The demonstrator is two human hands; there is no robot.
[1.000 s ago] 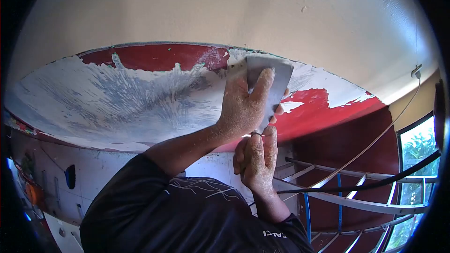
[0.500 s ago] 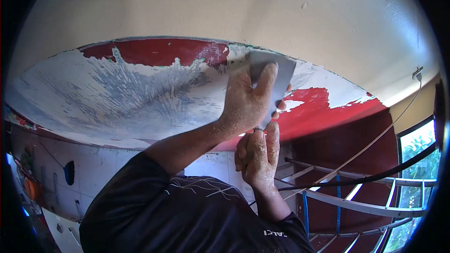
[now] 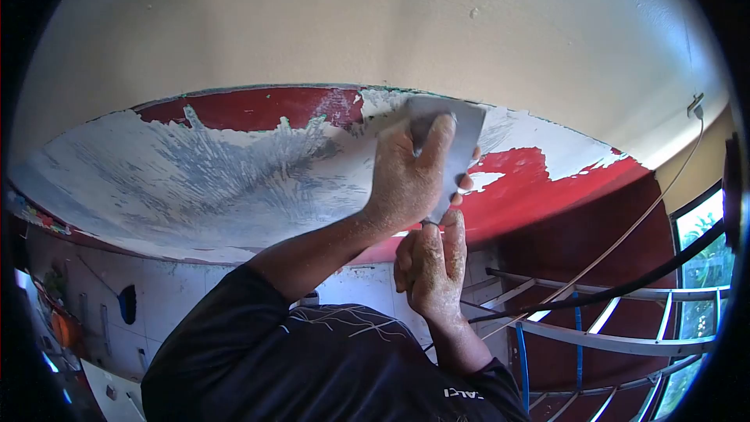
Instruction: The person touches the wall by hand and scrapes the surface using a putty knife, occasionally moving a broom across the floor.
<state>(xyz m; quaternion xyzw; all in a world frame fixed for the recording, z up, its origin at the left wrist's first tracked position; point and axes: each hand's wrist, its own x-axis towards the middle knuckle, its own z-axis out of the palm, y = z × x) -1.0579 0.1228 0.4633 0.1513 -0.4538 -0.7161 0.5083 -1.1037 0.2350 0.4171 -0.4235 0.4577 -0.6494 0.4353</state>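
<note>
A grey putty knife (image 3: 467,126) with a wide flat blade lies against a curved surface (image 3: 258,203) above me, its broad edge by the rim. My left hand (image 3: 410,176), dusty with specks, clasps the blade, thumb on the near face and fingertips showing past the far side. Below it, my right hand (image 3: 435,277) is curled around the knife's narrow lower end, with one finger stretched up along it. That grip hides most of the handle. White and grey filler covers much of the surface, with a dark red patch (image 3: 250,108) and a brighter red area (image 3: 512,180) uncovered.
A cream surface (image 3: 312,23) fills the top of the view. Metal ladder-like framing (image 3: 617,340) stands at lower right near a window (image 3: 699,258). A cable hangs from a fitting (image 3: 695,105). At lower left are a broom (image 3: 127,305) and an orange object (image 3: 66,330).
The view has shifted slightly, so the curved rim sits lower in the picture. The blade appears a little lower and further left. Both hands keep the same hold.
</note>
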